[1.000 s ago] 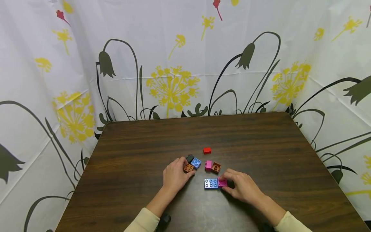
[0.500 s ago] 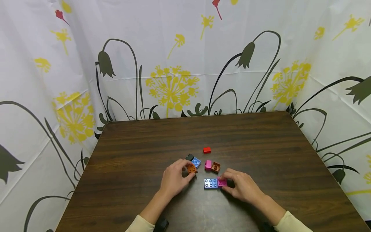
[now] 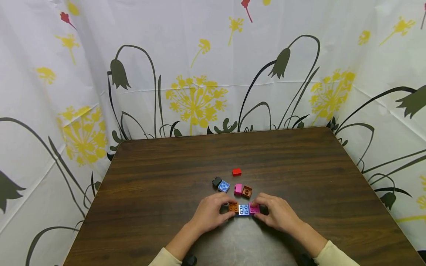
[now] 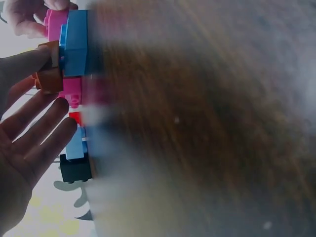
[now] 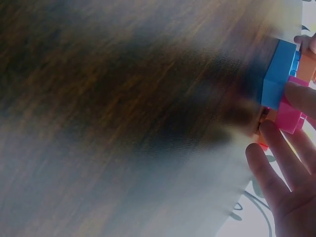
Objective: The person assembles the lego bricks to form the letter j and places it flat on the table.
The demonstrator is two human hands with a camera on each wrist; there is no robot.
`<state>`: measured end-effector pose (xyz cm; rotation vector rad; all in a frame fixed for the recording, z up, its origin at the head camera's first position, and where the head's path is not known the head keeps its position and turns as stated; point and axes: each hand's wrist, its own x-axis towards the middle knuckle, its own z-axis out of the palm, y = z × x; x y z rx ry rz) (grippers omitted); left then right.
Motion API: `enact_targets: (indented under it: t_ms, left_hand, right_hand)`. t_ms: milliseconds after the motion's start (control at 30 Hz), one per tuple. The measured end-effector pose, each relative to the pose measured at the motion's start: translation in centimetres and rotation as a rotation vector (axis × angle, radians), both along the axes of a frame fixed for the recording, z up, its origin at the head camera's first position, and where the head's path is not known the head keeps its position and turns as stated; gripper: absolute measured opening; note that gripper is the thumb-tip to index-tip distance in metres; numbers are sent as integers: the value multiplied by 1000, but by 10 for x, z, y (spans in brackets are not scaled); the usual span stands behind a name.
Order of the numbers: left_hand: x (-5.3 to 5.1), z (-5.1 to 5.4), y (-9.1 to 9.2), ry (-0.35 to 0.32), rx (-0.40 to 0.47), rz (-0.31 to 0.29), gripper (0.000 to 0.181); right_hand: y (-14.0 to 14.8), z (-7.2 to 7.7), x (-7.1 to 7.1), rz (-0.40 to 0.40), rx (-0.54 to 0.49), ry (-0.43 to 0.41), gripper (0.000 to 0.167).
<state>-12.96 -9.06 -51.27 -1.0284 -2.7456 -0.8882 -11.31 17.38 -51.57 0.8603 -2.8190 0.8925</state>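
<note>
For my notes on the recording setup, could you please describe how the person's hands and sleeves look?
The left hand and right hand are bare, with no gloves or rings visible. The plain pale-yellow left sleeve matches the right sleeve. Beside the left sleeve shows a black object, beside the right sleeve another black object, both too cut off to identify.

The orange block (image 3: 233, 208), long blue block (image 3: 244, 210) and pink block (image 3: 254, 210) are plain, like the red block (image 3: 236, 172) and black block (image 3: 216, 182). The bench (image 3: 159, 177) is dark brown, streaked with wood grain; the white curtain (image 3: 186, 22) bears yellow, red and grey-green flowers (image 3: 118, 74).
</note>
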Motion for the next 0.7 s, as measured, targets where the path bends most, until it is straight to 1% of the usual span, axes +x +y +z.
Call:
enact_targets:
  t_ms: [100,267,500,567,700]
  left_hand:
    - [1,-1,1,24,3,-7,29]
    - [1,-3,2,46,-7,3,27]
    - [1,-1,4,134,-60,-18,22]
    - [2,-1,5,137,-59,-24,22]
    - [3,-3,6,107,-66,-19,28]
  right_hand:
    - [0,0,0,4,-3,4,24]
    - [0,1,0,12,-8,-1,24]
    - [1,3,0,12,18,1,23]
    - [0,3,0,18,21,10,23]
    - [-1,2,0,30,27,40,25]
